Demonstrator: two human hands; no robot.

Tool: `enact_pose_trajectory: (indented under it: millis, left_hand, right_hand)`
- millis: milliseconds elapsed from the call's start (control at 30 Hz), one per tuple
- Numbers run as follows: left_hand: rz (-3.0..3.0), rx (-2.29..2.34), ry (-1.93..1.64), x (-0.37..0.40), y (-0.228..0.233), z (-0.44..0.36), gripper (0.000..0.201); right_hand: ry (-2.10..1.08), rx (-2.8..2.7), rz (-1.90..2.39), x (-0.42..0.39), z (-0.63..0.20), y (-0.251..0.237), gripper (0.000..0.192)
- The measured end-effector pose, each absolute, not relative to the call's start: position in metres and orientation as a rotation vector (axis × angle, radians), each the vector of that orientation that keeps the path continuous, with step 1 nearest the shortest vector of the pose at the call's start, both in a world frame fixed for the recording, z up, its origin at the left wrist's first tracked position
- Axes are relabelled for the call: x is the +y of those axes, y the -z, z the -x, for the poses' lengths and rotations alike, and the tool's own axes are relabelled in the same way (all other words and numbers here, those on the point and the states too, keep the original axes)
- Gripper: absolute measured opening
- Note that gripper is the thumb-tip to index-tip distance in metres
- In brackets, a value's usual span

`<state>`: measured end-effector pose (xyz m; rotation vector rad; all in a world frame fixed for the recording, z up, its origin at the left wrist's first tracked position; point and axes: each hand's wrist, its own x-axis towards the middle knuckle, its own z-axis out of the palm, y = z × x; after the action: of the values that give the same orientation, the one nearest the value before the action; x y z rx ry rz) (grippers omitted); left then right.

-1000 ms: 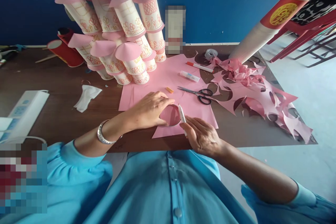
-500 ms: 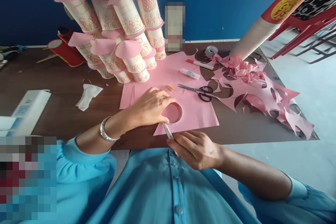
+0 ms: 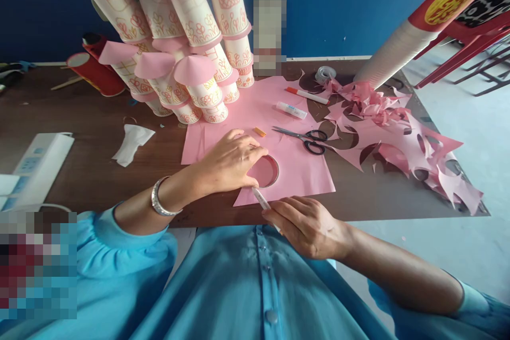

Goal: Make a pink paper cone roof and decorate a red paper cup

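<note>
A sheet of pink paper [image 3: 306, 178] lies on the brown table. On it rests a thin-walled ring [image 3: 276, 174], which looks like an empty tape roll core. My left hand [image 3: 233, 162] grips the ring's left side, thumb at the near edge and fingers at the far edge. In my right hand [image 3: 306, 226] is a white marker pen [image 3: 261, 199], its tip touching or very near the ring's near-left outer edge, by my left thumb. Just beyond the ring are a small orange cap [image 3: 260, 132] and black-handled scissors [image 3: 305, 138].
Several paper-cup towers [image 3: 199, 16] with pink cone roofs stand at the back left. A glue stick [image 3: 291, 110], a red-capped marker [image 3: 306, 95] and clear tape [image 3: 325, 74] lie farther back. Pink paper scraps [image 3: 398, 133] cover the right side, near a tall wrapped roll [image 3: 402, 45].
The pen tip and my right hand have shifted slightly to the right along the ring's near edge. My left hand stays on the ring. The whole view has moved a little.
</note>
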<state>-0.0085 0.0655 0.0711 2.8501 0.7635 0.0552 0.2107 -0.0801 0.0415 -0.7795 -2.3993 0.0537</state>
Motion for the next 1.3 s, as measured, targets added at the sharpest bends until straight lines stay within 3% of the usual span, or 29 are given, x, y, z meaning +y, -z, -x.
enact_pose_trajectory:
  millis: [633, 767, 900, 1000, 1100, 1300]
  left_hand:
    - [-2.842, 0.793, -0.010, 0.063, -0.076, 0.008, 0.056]
    - [-2.841, 0.793, 0.008, 0.064, -0.076, 0.008, 0.057]
    - [-2.825, 0.784, -0.005, 0.065, -0.073, 0.009, 0.058]
    - [-2.808, 0.785, -0.017, 0.065, -0.072, 0.010, 0.058]
    - [-2.786, 0.796, -0.037, 0.066, -0.071, 0.012, 0.060]
    - [-2.727, 0.715, -0.059, 0.069, -0.070, 0.013, 0.049]
  right_hand:
    - [-0.179, -2.334, 0.848, -0.079, -0.252, -0.054, 0.019]
    - [-0.053, -2.328, 0.881, -0.078, -0.262, -0.059, 0.019]
    - [0.154, -2.114, 0.952, -0.080, -0.271, -0.061, 0.035]
    - [0.121, -2.002, 1.057, -0.075, -0.263, -0.058, 0.050]
    - [0.056, -2.076, 1.034, -0.065, -0.248, -0.053, 0.047]
    - [0.311, -2.185, 0.771, -0.061, -0.235, -0.047, 0.025]
